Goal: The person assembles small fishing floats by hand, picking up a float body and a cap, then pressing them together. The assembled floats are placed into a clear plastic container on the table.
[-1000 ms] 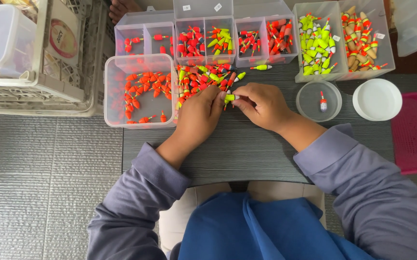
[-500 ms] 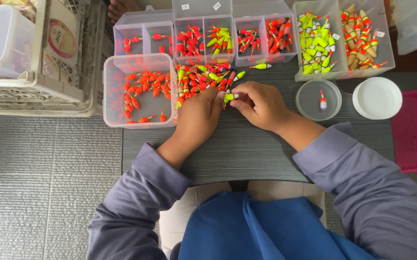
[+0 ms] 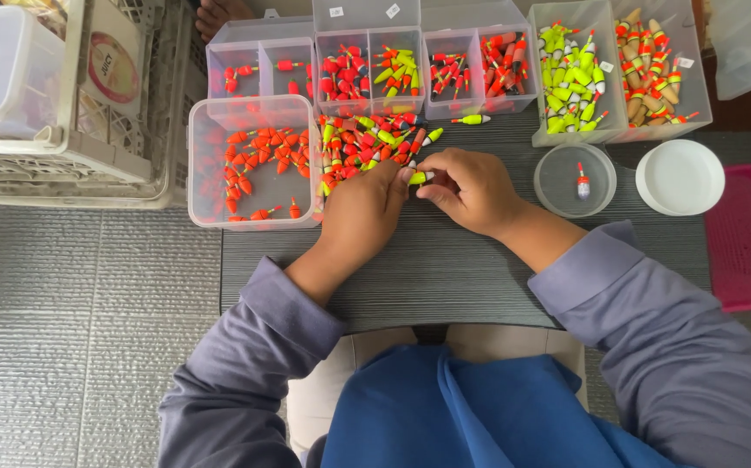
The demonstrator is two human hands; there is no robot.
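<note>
Barely anything shifts: left hand (image 3: 362, 212) and right hand (image 3: 471, 186) stay pinched together on one small yellow-green plastic fishing float (image 3: 421, 178), apparently fitting it, beside the loose pile of red and yellow floats (image 3: 362, 143).

Glossy plastic floats (image 3: 367, 143); clear plastic box (image 3: 254, 160); matt wood-grain table (image 3: 453, 269); cloth sleeves (image 3: 653, 329).

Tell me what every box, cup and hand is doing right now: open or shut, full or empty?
Left hand: pinching a small float.
Right hand: pinching the same float.
Clear tub: open, orange floats inside.
Divided boxes: open, partly filled.
Yellow-float bin: open, nearly full.
Round cup: open, one float inside.
White lid: off, lying beside the cup.
Loose pile: spread on the table.
</note>
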